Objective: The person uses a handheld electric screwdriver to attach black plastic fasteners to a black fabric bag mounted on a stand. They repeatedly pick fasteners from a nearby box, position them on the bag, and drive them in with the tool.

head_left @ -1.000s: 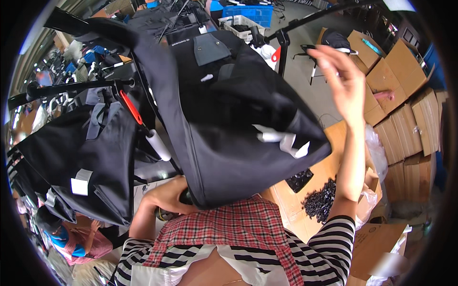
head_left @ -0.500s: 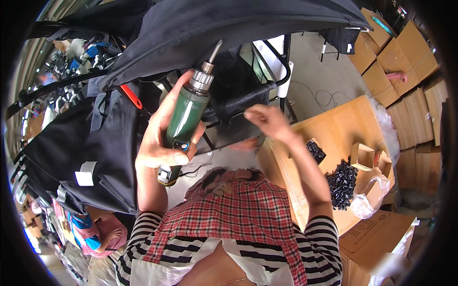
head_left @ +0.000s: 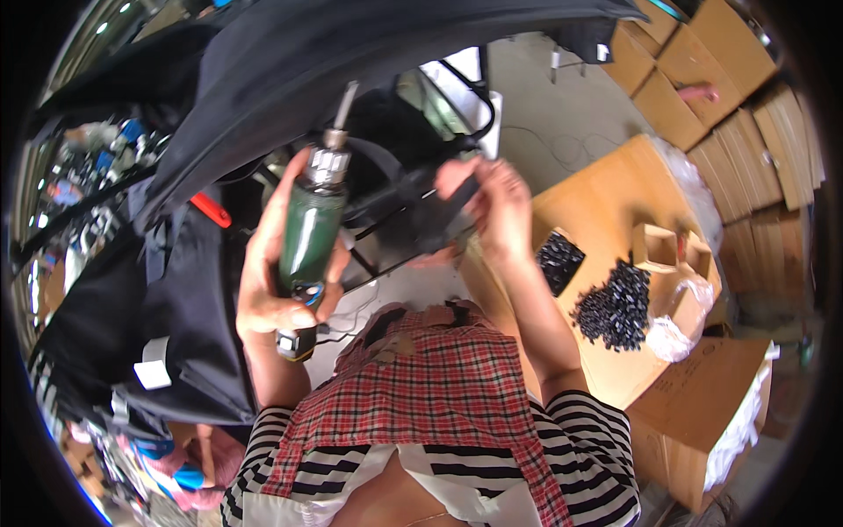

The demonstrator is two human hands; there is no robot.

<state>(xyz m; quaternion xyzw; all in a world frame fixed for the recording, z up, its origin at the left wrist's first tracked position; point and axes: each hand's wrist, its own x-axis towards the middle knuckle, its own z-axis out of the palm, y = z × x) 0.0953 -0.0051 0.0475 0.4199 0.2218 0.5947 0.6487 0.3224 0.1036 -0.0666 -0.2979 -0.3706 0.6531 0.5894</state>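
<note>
My left hand (head_left: 268, 281) is wrapped round an electric screwdriver (head_left: 313, 233) with a green body, a silver collar and its bit pointing up and away. Beyond the tip spreads a large black fabric piece (head_left: 290, 66) stretched over black metal tubing (head_left: 479, 88). To the right, my right hand (head_left: 502, 198) is closed on a black fabric strap (head_left: 461, 198) beside the tube frame. Motion blurs the fingertips and the strap's end. A red-handled tool (head_left: 211, 211) lies left of the screwdriver, partly under the fabric.
On my right, a cardboard surface (head_left: 597, 193) bears a heap of small black parts (head_left: 619, 303), a small box of black pieces (head_left: 559, 261), open small boxes (head_left: 657, 248) and a plastic bag (head_left: 669, 338). Cartons (head_left: 729, 57) stack behind. Another person (head_left: 206, 465) is at lower left.
My right hand, blurred and apart from the strap before, now grips it near the frame. The screwdriver appears lower and further left as the whole view has shifted.
</note>
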